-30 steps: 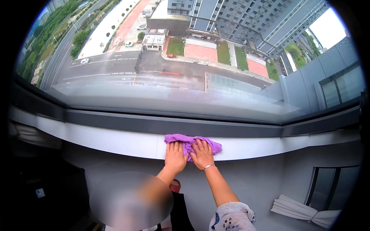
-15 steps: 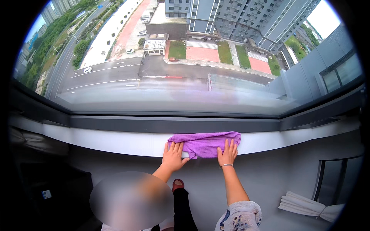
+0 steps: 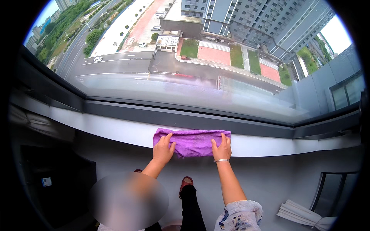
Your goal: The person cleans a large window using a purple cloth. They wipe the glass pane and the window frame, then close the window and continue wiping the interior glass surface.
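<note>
Our left hand [image 3: 163, 149] and right hand [image 3: 222, 149] rest on the two ends of the purple cloth [image 3: 194, 143], thumbs parted from fingers, though we cannot tell whether they pinch it, and it lies along the white sill [image 3: 115, 131] beside the dark window frame [image 3: 185, 119].

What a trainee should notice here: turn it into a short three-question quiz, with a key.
1. Fill in: the purple cloth lies on the white ____ along the near side of the dark window frame.
2. Which wrist wears the bracelet? A: left only. B: right only. C: both.
3. True or false: both hands are on the same end of the cloth.

Key:
1. Sill.
2. B.
3. False; the left hand is at its left end, the right hand at its right end.
</note>
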